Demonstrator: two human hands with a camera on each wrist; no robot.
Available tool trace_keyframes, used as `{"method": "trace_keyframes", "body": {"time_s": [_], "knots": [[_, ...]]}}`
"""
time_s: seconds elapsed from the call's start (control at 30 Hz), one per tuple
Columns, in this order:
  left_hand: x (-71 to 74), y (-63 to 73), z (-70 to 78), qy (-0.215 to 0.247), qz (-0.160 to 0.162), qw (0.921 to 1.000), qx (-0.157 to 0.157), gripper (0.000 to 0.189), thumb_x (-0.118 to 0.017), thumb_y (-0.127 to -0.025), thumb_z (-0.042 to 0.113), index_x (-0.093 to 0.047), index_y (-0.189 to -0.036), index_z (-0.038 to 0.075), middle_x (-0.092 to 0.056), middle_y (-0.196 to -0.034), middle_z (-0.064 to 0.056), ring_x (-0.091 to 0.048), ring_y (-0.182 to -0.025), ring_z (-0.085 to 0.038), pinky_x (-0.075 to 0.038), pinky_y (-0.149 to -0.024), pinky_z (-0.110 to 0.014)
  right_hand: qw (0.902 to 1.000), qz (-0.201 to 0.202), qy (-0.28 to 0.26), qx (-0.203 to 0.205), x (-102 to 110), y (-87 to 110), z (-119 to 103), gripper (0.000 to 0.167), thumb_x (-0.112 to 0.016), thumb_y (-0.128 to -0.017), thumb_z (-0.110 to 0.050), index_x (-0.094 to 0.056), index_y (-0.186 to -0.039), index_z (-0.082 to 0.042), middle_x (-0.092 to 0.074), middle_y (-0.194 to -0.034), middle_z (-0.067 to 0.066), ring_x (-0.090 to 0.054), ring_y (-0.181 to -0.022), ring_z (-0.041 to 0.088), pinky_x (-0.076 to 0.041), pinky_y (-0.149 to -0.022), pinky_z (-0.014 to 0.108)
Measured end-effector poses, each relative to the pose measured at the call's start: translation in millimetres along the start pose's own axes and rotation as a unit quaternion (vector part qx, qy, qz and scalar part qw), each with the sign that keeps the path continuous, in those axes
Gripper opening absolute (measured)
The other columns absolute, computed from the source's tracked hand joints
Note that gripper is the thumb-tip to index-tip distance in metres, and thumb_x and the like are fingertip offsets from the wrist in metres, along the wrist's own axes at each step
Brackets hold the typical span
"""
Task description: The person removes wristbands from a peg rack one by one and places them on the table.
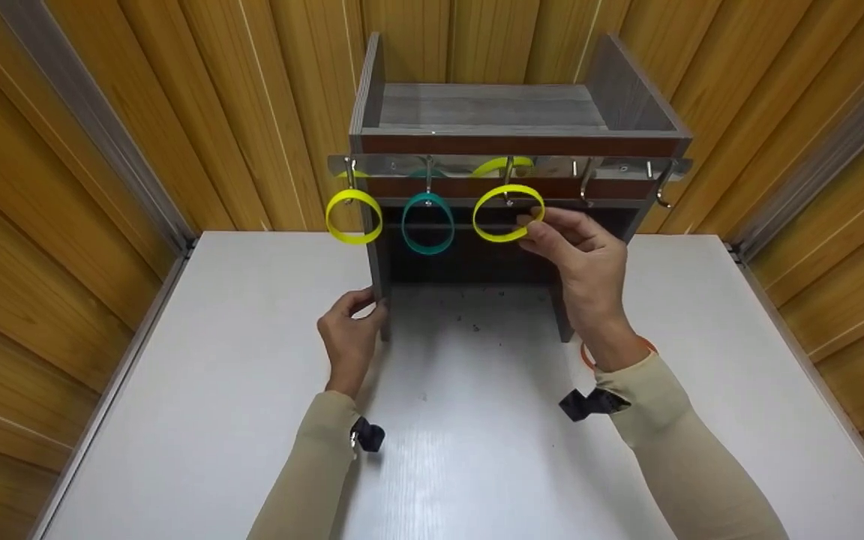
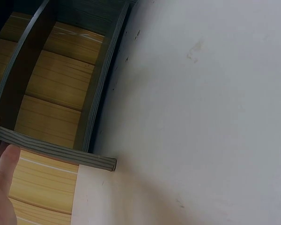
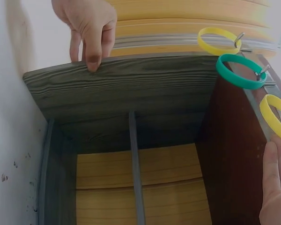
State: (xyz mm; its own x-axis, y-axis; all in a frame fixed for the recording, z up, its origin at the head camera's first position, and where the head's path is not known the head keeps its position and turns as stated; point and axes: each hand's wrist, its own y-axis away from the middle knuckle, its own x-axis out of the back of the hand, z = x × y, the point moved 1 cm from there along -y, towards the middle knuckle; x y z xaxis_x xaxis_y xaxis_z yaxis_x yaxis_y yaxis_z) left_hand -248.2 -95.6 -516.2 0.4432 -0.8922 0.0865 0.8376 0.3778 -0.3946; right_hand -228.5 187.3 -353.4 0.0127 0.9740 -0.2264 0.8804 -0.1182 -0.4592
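In the head view my right hand pinches the lower right edge of a yellow wristband, which hangs at the third hook of a metal rail. A teal wristband hangs from the second hook, and another yellow wristband from the first. My left hand grips the front edge of the grey shelf unit's left side panel. In the left wrist view, the thumb and fingers lie on opposite faces of that panel.
Two more hooks stick out at the rail's right end. An orange wristband lies on the white table, partly hidden behind my right wrist. Wood-patterned walls enclose the table at the back and sides. Small dark specks dot the tabletop under the shelf.
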Motion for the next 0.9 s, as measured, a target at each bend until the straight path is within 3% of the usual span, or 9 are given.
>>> {"method": "trace_keyframes", "body": {"time_s": [0.27,0.57,0.9], "knots": [[-1.0,0.3,1.8,-0.028,-0.002,0.9996,0.006,0.020,-0.081,-0.084,-0.009,-0.079,-0.102,-0.001,-0.080,-0.102,-0.011,-0.078,-0.098,-0.027,-0.064,-0.082,-0.041,0.9999,-0.002,-0.008,0.007,1,3.3,-5,0.024,-0.078,-0.095,0.002,-0.073,-0.118,0.008,-0.076,-0.113,0.024,-0.077,-0.100,0.029,-0.062,-0.088,0.042],[-0.4,-0.9,0.0,-0.021,0.003,0.9998,-0.003,0.019,-0.081,-0.083,-0.010,-0.079,-0.100,-0.001,-0.080,-0.100,-0.011,-0.078,-0.097,-0.027,-0.062,-0.085,-0.055,0.9997,-0.006,-0.015,0.016,6,7.7,-13,0.023,-0.076,-0.095,0.005,-0.073,-0.117,0.009,-0.077,-0.111,0.024,-0.077,-0.099,0.030,-0.062,-0.089,0.040],[0.8,-1.1,-0.6,-0.026,0.008,0.9996,-0.004,0.018,-0.083,-0.083,-0.008,-0.080,-0.100,-0.001,-0.080,-0.099,-0.011,-0.078,-0.096,-0.026,-0.063,-0.081,-0.041,0.9998,-0.001,-0.005,0.017,24,15.5,-20,0.023,-0.074,-0.096,0.007,-0.072,-0.118,0.011,-0.077,-0.110,0.024,-0.077,-0.098,0.029,-0.062,-0.088,0.039]]}}
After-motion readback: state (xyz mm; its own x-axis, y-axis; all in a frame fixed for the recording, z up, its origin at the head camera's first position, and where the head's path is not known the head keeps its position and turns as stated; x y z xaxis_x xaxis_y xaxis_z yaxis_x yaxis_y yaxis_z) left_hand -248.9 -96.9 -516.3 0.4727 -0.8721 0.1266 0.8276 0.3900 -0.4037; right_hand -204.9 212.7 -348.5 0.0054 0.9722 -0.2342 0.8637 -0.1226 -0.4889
